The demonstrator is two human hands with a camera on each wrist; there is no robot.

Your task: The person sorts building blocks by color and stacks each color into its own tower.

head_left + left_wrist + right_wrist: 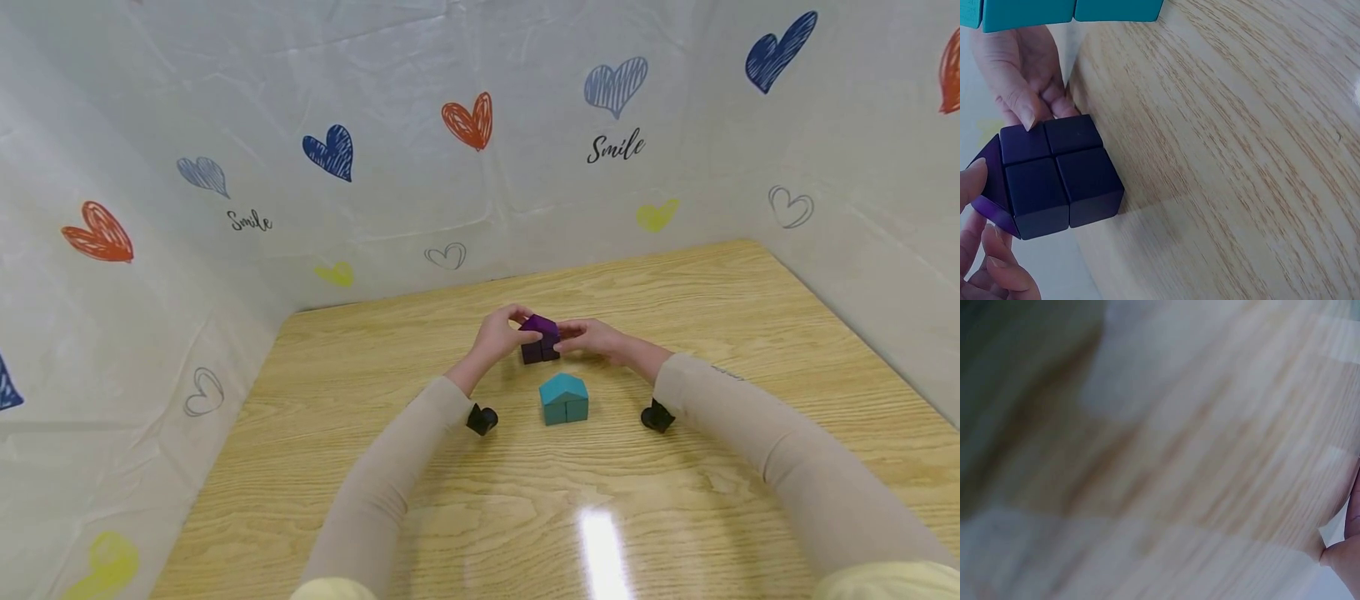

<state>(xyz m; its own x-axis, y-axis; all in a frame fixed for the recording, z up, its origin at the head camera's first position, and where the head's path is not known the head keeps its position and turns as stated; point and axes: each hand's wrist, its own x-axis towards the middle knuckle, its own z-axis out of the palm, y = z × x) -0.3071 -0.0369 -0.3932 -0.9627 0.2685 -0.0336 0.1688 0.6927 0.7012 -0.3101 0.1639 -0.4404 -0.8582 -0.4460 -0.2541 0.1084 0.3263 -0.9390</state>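
Note:
A small purple block house (541,342) stands on the table, built of dark cubes (1060,175) in two rows with a triangular roof block (994,184) on top. My left hand (499,337) pinches the roof block, its thumb in front and fingers behind. On the house's right side, my right hand (592,337) touches the cubes with its thumb and fairly straight fingers. Nearer me sits a teal block house (564,400) with a triangular top over two cubes. The right wrist view shows mostly blurred tabletop, with part of my right hand (1347,556) at its edge.
The wood-grain table (337,483) is bordered by a white sheet (390,225) printed with hearts and the word Smile. Black wrist cameras (482,419) hang under both sleeves, on either side of the teal house. A bright reflection lies on the near tabletop.

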